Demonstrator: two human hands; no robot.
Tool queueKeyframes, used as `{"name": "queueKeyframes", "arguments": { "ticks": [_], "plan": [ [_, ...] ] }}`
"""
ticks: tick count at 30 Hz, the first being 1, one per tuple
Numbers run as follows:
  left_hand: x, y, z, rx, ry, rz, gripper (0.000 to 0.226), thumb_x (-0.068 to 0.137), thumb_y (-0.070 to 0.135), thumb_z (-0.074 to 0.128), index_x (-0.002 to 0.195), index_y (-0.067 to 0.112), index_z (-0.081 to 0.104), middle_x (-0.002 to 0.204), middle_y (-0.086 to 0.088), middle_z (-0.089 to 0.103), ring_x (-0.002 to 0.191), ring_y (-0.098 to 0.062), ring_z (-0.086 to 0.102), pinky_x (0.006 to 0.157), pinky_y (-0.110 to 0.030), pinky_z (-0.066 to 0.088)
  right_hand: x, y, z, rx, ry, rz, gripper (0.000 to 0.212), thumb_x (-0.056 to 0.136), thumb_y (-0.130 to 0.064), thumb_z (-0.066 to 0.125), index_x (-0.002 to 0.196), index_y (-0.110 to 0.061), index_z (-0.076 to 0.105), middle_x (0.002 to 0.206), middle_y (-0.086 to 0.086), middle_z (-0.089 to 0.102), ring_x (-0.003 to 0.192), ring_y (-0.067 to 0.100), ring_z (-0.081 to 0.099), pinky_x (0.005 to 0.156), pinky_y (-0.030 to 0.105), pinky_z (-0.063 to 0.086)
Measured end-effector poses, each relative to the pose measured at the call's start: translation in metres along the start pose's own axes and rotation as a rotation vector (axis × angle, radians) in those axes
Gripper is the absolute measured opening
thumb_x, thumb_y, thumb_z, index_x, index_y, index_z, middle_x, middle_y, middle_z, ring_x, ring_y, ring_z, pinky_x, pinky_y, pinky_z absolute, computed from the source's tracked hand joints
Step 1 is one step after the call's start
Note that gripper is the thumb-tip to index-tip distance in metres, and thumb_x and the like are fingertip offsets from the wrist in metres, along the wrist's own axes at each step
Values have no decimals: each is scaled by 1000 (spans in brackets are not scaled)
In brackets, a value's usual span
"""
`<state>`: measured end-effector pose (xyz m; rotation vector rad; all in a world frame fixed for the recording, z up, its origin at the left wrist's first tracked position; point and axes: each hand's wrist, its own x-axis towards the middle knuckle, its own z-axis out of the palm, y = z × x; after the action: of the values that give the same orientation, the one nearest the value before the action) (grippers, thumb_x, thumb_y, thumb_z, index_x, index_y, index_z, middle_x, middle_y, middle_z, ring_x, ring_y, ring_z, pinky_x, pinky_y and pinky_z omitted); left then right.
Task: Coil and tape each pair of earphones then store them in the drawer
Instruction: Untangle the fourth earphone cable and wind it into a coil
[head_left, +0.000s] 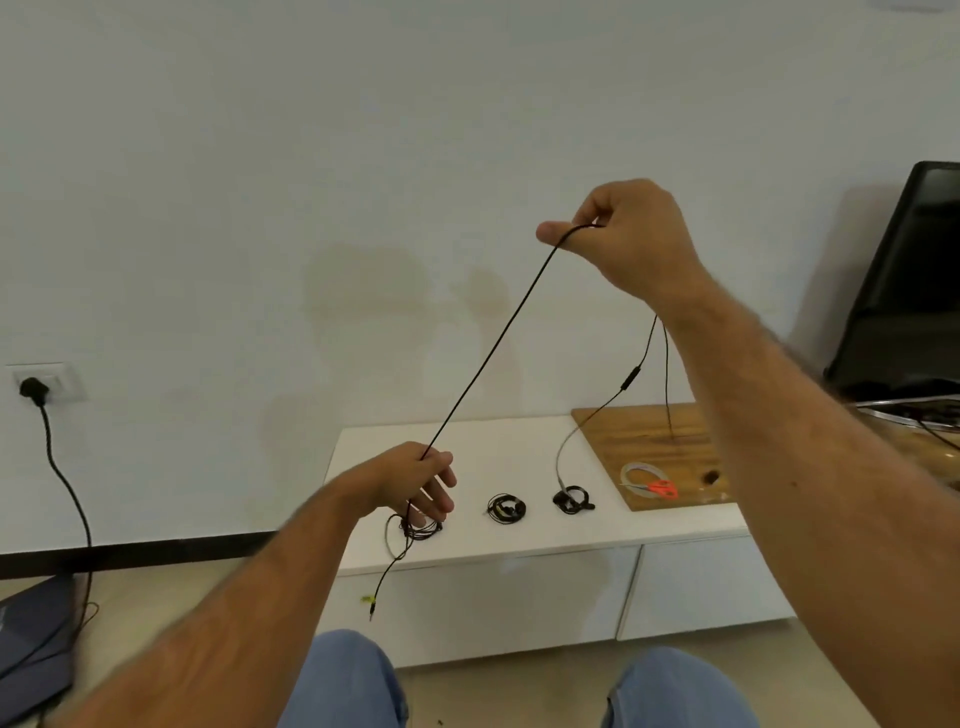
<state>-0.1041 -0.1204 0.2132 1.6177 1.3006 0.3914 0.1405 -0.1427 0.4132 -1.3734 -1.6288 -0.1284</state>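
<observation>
The person's knees in blue jeans (345, 680) sit lowest in view, with both bare forearms reaching forward above them. Beyond stands a low white cabinet (519, 540) with drawer fronts (488, 603) below its top, and at its right end a wooden board (649, 431) lies on it, under the edge of a dark screen (904, 291). The hands are well apart. The right hand (636, 234) is raised high, thumb and fingers pinching one black earphone cable (493, 348), which runs taut down and leftward to the left hand (415, 478), held low over the cabinet's left end with fingers curled round the cable. Below the left hand the cable hangs to its plug (371, 608) in front of the cabinet. From the right hand two thinner strands drop toward the board, one carrying an inline remote (629, 378). On the white top lie three coiled earphone bundles in a row: one (415, 527) just under the left hand, one (506, 508) in the middle, one (571, 500) near the board. On the board rest a tape roll (641, 475) and orange-handled scissors (661, 488), touching.
</observation>
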Motion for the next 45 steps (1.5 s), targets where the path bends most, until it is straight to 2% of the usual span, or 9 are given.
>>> {"name": "queueKeyframes", "arguments": {
  "ticks": [5,10,18,25,31,34,37,40,45],
  "plan": [
    [-1,13,3,-102,-6,152,45,103,43,35,97,6,61,79,-14,72,71,-25,67,66,-33,54,2,-4,-5,-68,-155,-40,27,84,-38,73,79,-12,66,59,-7,49,52,10,47,60,28,46],
    [-11,58,0,-135,-28,299,46,101,48,37,88,9,60,63,0,56,56,-19,60,58,-30,53,-17,19,2,48,-475,213,9,88,-14,69,94,-8,67,69,7,55,50,15,51,52,31,57],
    [-16,99,0,23,-129,278,39,101,46,38,76,18,48,58,6,44,48,-11,40,47,-23,39,-54,61,9,423,-970,334,51,77,-5,76,124,-9,57,84,15,72,77,33,70,78,37,56],
    [-14,120,15,253,-29,183,35,100,41,40,75,17,46,60,4,42,44,-10,33,44,-20,30,-89,95,29,929,-1381,282,102,65,-20,89,148,-15,31,125,31,57,118,52,53,113,57,30],
    [-9,124,21,405,51,177,24,96,26,45,80,12,56,73,-6,50,59,-20,41,49,-24,34,-93,84,32,1109,-1128,344,118,58,-63,83,150,-20,21,120,31,59,102,47,62,104,57,39],
    [-8,122,23,423,56,202,27,92,33,53,81,11,63,76,-7,52,63,-21,44,51,-24,37,-87,64,33,789,-967,327,80,79,-28,79,144,-18,34,78,7,68,63,16,61,84,46,52],
    [-8,117,19,371,48,273,23,87,36,67,84,14,67,73,-4,59,60,-15,54,55,-24,47,-80,51,34,506,-791,205,43,81,-13,76,122,-16,62,51,-4,43,49,10,41,56,28,41],
    [-10,108,6,348,-13,335,15,81,29,75,85,15,70,77,-4,69,70,-7,64,75,-28,51,-77,55,27,443,-589,193,8,84,-9,73,90,-12,75,49,0,34,52,17,34,52,29,35],
    [-7,80,-11,331,-123,280,16,79,14,77,93,19,70,81,4,66,75,-8,60,75,-29,48,-74,65,6,483,-257,157,13,91,-10,65,82,-17,71,56,10,41,49,16,39,50,26,44]
  ]
}}
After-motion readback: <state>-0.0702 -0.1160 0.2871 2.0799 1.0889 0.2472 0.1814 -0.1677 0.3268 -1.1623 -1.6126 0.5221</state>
